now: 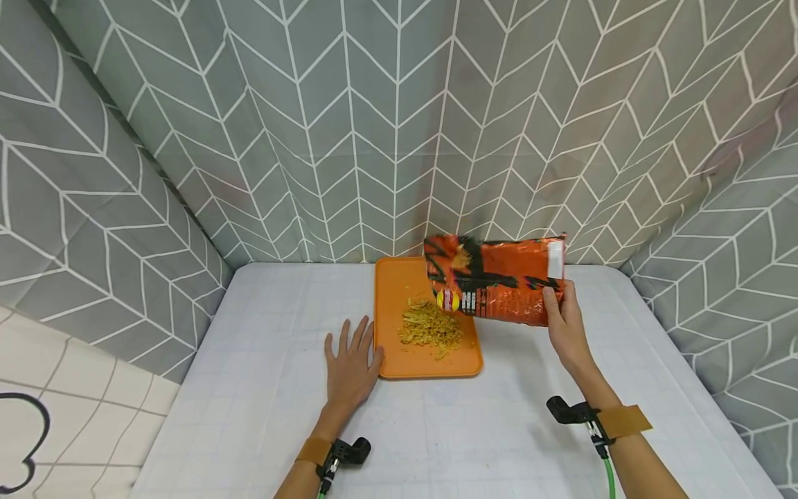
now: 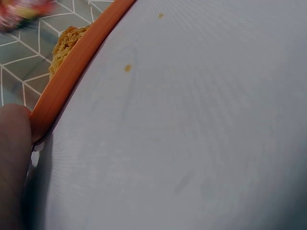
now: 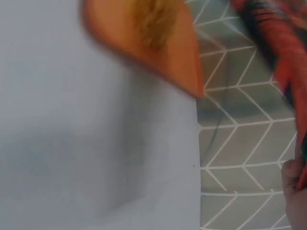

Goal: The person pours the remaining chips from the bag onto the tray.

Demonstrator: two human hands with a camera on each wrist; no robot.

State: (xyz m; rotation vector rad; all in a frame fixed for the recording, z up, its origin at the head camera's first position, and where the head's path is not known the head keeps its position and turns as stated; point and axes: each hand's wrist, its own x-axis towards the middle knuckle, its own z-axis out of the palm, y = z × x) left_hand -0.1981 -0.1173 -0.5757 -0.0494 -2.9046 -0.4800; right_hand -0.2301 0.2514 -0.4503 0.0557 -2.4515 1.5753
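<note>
My right hand grips one end of a red-orange snack packet, thumb on the near face. The packet is held sideways above the table, its far end over an orange tray. On that tray lies a heap of crumbled yellow-brown snack pieces. My left hand rests on the table with fingers spread, its thumb at the tray's left edge. In the left wrist view the thumb meets the tray's rim. The right wrist view is blurred and shows the packet at the right.
A white cloth covers the table. Patterned grey curtains stand at the back and sides. Two small yellow crumbs lie on the cloth beside the tray. Both wrists wear straps with small black cameras.
</note>
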